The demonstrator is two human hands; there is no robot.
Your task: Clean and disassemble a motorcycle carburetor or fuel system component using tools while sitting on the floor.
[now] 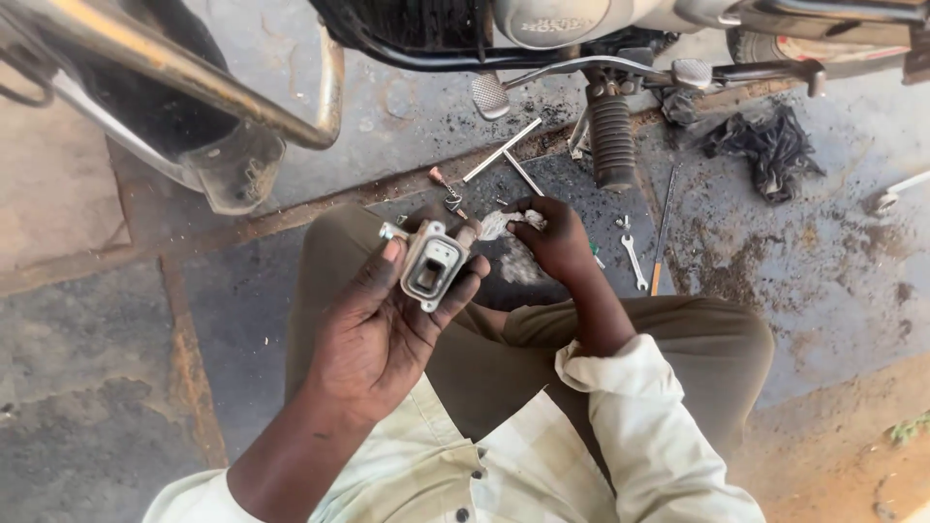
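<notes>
Down on the oil-stained concrete floor [291, 320] beside the motorcycle [542, 29], I'm crouched with my knees apart. My left hand [387, 324] is up in front of me, fingers curled around a small grey metal housing [433, 263] with a rectangular opening facing me; my thumb presses along its left edge and my fingers wrap the right side, so it's firmly gripped. My right hand [554, 240] is lower, over the ground between my knees, fingers pinched shut on a crumpled dirty white rag [504, 228] that sits just beside the housing.

Just beyond my hands, a long T-shaped metal wrench [504, 153] lies on the floor, with a small screwdriver with a reddish tip [444, 184] near it. To the right of my right hand there's a small silver spanner [634, 260], and beside that a thin long rod with an orange end [662, 232]. The ribbed black footpeg [612, 140] hangs down right above those tools, the brake pedal [489, 95] to its left. Farther right, a heap of black rag [765, 145] lies on the ground, well apart from me. At upper left, the chrome crash bar [194, 82] crosses the view.
</notes>
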